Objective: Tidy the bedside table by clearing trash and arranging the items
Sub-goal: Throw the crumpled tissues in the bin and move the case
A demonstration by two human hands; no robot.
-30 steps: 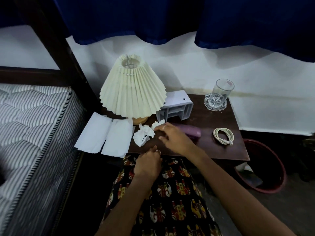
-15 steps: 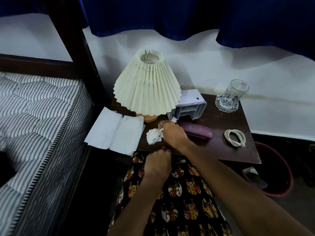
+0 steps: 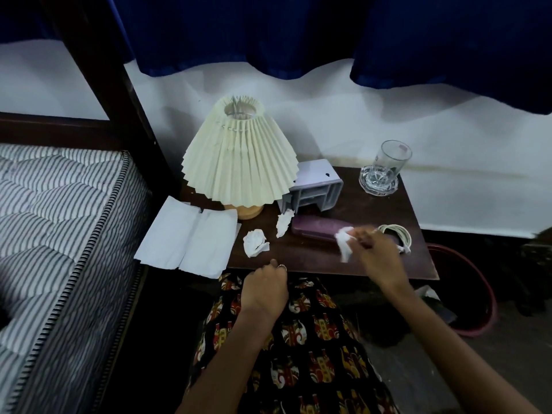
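Observation:
My right hand pinches a crumpled white tissue above the right half of the dark wooden bedside table, over a purple case. Two more crumpled tissues lie on the table: one near the front left, one just in front of a grey plastic organiser. My left hand hovers with curled fingers at the table's front edge, holding nothing I can see. A pleated cream lamp stands at the back left.
An open white paper hangs over the table's left edge beside the striped mattress. A glass on a coaster stands back right. A coiled white cable lies right. A red bin sits on the floor to the right.
My right hand has picked up a tissue near the lamp and carried it rightward across the table toward the bin side. The left hand has stayed at the front edge.

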